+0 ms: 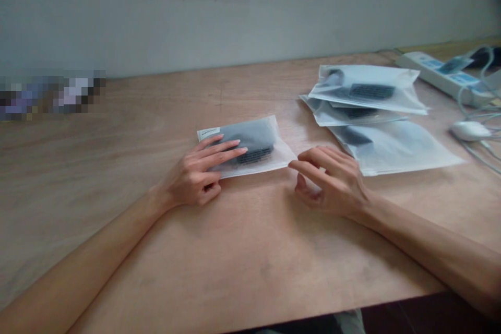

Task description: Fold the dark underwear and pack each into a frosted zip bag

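Observation:
A frosted zip bag (281,148) lies flat on the wooden table in front of me. A dark item with black ridged lines (256,155) shows through it, and a small white label (209,132) sits at its upper left corner. My left hand (199,169) rests on the bag's left part with its fingers stretched out over it. At the bag's lower right corner is my right hand (331,180), its fingers bent and the thumb apart from the index finger. The index fingertip is at the corner; whether it presses on it I cannot tell.
Several similar frosted bags (407,146) with dark contents lie overlapping at the right. Behind them are a white power strip (430,65), cables and a white computer mouse (469,130). A blurred-out patch (50,95) covers the far left. A pale wall (235,15) borders the table.

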Demonstrator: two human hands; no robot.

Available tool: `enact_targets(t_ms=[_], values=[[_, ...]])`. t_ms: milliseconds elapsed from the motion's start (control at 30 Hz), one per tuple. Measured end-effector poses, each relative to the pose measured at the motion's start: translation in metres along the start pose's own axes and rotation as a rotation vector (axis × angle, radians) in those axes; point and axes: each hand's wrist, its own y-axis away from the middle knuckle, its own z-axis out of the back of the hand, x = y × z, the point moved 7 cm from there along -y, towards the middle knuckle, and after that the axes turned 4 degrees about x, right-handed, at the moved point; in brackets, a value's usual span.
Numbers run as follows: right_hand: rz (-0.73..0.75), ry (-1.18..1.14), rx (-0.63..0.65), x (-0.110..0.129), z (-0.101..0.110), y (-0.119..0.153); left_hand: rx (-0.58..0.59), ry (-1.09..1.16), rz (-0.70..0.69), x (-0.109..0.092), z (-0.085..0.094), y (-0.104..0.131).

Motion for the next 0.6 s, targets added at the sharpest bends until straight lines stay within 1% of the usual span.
enact_targets(t_ms=[33, 100, 233, 400, 600], values=[[0.041, -0.013, 0.021, 0.0055, -0.0010, -0.0001, 0.000, 0.004, -0.002, 0.0000, -0.0002, 0.0000], [0.069, -0.008, 0.047, 0.0096, -0.0021, -0.0006, 0.002, 0.008, -0.009, 0.0001, -0.0007, 0.0002], [0.021, 0.001, 0.051, 0.0026, -0.0020, -0.0015, 0.022, 0.014, -0.026, 0.0000, -0.0013, 0.0002], [0.031, 0.008, 0.021, 0.0017, 0.0001, -0.0002, 0.029, 0.018, -0.034, -0.0013, -0.0008, -0.0010], [-0.045, 0.109, 0.072, 0.0001, -0.0025, -0.0024, 0.048, 0.037, -0.012, -0.0015, -0.0017, -0.0024]])
